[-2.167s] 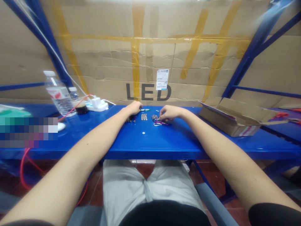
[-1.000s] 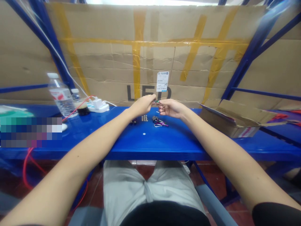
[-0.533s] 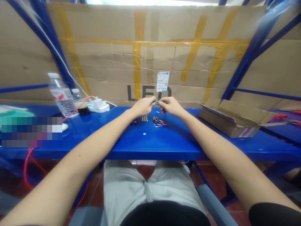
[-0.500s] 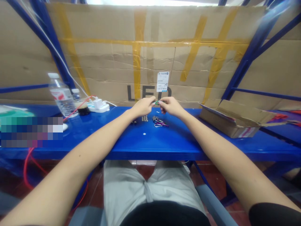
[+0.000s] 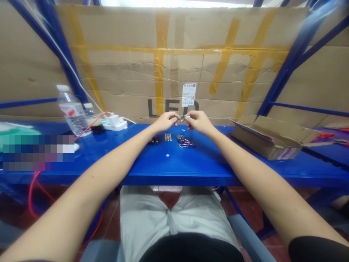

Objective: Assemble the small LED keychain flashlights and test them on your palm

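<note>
Fingers (image 5: 194, 114) of right hand (image 5: 201, 121) pinching small green piece (image 5: 183, 117), left hand (image 5: 164, 122) just beside, its grip unclear, blue table (image 5: 191, 164) below

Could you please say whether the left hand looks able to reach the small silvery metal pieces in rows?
Probably yes: the left hand is close to the small silvery metal pieces, and nothing visible blocks them.

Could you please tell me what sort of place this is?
Probably a small workshop or assembly area: a blue workbench bears small metallic parts in rows, with an open cardboard box to the right and taped cardboard behind.
</note>
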Demonstrator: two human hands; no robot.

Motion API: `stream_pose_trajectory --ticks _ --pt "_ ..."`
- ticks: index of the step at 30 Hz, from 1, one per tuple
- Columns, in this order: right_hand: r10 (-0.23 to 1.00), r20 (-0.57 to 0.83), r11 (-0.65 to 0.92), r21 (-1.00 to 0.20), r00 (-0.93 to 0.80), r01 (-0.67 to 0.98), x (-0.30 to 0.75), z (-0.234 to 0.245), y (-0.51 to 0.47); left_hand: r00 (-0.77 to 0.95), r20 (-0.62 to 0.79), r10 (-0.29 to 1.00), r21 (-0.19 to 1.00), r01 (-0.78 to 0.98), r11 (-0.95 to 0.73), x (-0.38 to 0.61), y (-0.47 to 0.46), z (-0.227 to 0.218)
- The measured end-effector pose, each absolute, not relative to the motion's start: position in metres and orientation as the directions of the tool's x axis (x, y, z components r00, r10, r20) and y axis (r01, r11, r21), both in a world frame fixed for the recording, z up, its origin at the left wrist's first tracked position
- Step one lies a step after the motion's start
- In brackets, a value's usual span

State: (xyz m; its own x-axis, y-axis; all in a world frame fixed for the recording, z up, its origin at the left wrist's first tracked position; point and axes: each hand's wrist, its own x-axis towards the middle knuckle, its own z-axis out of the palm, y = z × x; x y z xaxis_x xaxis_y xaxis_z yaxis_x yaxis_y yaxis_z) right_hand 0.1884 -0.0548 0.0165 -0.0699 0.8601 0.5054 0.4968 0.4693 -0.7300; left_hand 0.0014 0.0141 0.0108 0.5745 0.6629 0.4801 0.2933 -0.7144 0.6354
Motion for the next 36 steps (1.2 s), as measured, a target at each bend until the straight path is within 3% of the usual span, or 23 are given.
stream_pose_trajectory --ticks 4,9,13,16,21,36 --pt "0.865 0.499 0.449 -0.723 -0.052 0.525 0.189 0.016 -0.055 0.524 0.497 0.692 0.562 0.413 -0.717 -0.006 0.02 0.006" --pt "0.883 0.464 0.426 -0.721 -0.077 0.547 0.19 0.016 -0.056 0.628 0.433 0.647 0.236 0.614 -0.754 -0.013 0.035 -0.006" --pt "0.888 0.451 0.422 -0.722 -0.09 0.549 0.188 0.018 -0.058 0.747 0.342 0.569 -0.017 0.611 -0.791 -0.01 0.047 -0.013" --pt "0.89 0.448 0.416 -0.717 -0.087 0.559 0.187 0.019 -0.06 0.795 0.295 0.53 -0.113 0.58 -0.807 -0.006 0.052 -0.015" --pt "0.888 0.451 0.42 -0.715 -0.09 0.559 0.187 0.019 -0.061 0.82 0.265 0.507 -0.161 0.556 -0.816 -0.005 0.052 -0.014" --pt "0.889 0.446 0.424 -0.71 -0.108 0.562 0.187 0.019 -0.061 0.823 0.206 0.53 -0.129 0.56 -0.819 -0.011 0.055 -0.009"
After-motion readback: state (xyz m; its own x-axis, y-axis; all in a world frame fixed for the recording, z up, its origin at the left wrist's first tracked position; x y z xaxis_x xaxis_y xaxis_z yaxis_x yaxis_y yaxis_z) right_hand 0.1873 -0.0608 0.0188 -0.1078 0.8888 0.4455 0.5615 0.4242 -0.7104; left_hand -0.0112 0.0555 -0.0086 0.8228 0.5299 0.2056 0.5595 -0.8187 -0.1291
